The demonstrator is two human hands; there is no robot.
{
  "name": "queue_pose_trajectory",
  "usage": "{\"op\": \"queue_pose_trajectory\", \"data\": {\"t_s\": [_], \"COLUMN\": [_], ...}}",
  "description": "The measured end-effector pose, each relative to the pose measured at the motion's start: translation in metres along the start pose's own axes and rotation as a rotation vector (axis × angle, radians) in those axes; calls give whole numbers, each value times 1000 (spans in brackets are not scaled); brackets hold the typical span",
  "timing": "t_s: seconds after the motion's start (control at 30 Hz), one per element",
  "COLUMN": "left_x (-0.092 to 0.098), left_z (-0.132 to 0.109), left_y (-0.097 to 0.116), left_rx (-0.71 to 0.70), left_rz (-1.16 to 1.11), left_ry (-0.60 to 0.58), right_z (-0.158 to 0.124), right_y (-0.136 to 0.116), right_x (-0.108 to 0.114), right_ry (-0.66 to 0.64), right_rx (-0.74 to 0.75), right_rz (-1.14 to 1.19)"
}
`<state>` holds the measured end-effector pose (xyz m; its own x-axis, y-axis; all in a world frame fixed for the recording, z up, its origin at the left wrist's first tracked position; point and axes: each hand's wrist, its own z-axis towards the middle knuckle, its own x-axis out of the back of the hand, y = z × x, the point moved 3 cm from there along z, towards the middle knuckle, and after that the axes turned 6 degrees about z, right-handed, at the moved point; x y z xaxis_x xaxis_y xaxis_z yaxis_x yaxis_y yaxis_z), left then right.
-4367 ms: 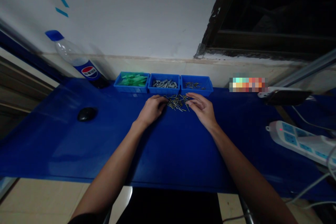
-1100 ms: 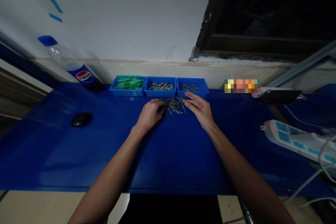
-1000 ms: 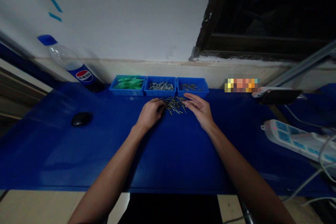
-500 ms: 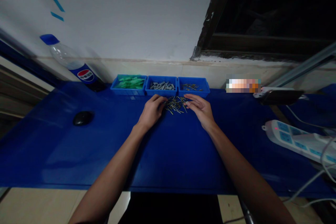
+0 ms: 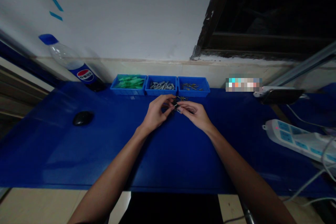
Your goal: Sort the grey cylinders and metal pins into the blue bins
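My left hand [image 5: 158, 110] and my right hand [image 5: 195, 113] meet over a loose pile of thin metal pins [image 5: 182, 98] on the blue table [image 5: 178, 157]. Both hands have fingertips and thumbs closed around some of these pins, which poke out between them. Fingers cover much of the pile; a few pins lie in view just behind them. Against the wall stands a row of blue bins: one with green pieces [image 5: 131, 82], one with silver metal cylinders [image 5: 162, 85], and one with more thin pins [image 5: 191, 86], right behind the hands.
At the left are a cola bottle [image 5: 85, 73] by the wall and a black computer mouse [image 5: 83, 118]. A white power strip [image 5: 294, 140] with cables lies at the right. Behind it a phone [image 5: 280, 96] leans on a white block.
My hands have come together over the pile, the right one moving left and the left one slightly right. Their fingers have closed on pins that lay spread between them.
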<state>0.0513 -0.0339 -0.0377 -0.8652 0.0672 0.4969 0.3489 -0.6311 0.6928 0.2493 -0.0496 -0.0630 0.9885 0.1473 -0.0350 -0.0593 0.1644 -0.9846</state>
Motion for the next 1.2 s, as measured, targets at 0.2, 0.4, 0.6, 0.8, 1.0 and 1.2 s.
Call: {"op": "queue_pose_trajectory", "data": {"t_s": [0.2,0.4,0.6,0.8,1.0,1.2], "left_x": [-1,1,15,16,14,17], "left_z": [-1,-1,2,0,-1,0], "left_y": [3,6,-5,-19,-19,-9], "left_rx": [-68,-96,10,46,79,39], "left_rz": [11,104,401,508,526,514], "left_ry": [-53,-108,-115,-190,-237,-305], "right_z": [0,0,3,6,4,4], "right_y": [3,0,-7,-10,-10,-8], "right_x": [-1,-2,11,16,13,14], "right_ry": [-28,-26,207,149,137,153], "right_rx": [-35,-39,98,86,70,62], "right_rz": [44,17,-17,-55,-18,8]}}
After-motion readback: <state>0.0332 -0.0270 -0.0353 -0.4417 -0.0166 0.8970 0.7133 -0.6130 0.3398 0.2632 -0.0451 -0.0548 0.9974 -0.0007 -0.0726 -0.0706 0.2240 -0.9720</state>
